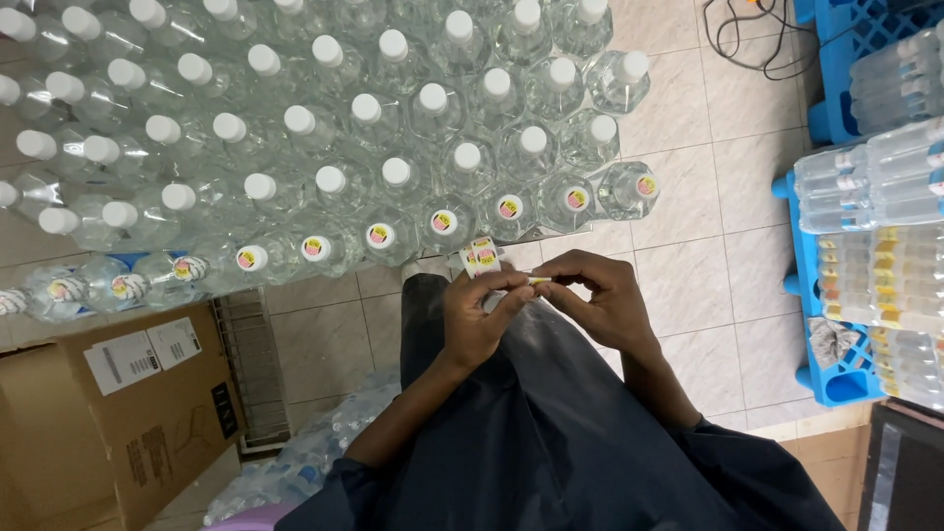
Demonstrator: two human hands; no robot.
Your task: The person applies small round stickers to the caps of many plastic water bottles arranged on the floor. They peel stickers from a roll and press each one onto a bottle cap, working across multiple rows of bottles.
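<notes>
My left hand [479,317] and my right hand [597,298] meet in front of me over my dark lap. Between their fingertips they pinch a small strip of round stickers [482,256], which sticks up from the left hand. Just beyond the hands stands a large block of clear plastic bottles [393,128] with white caps. The nearest row of bottles [444,222] carries round coloured stickers on the caps; the caps farther back are plain white.
A brown cardboard box [108,413] sits at lower left, with a pile of clear plastic [295,462] beside it. A blue plastic pallet [816,295] at right holds wrapped bottle packs. Black cables [757,34] lie on the tiled floor [688,197].
</notes>
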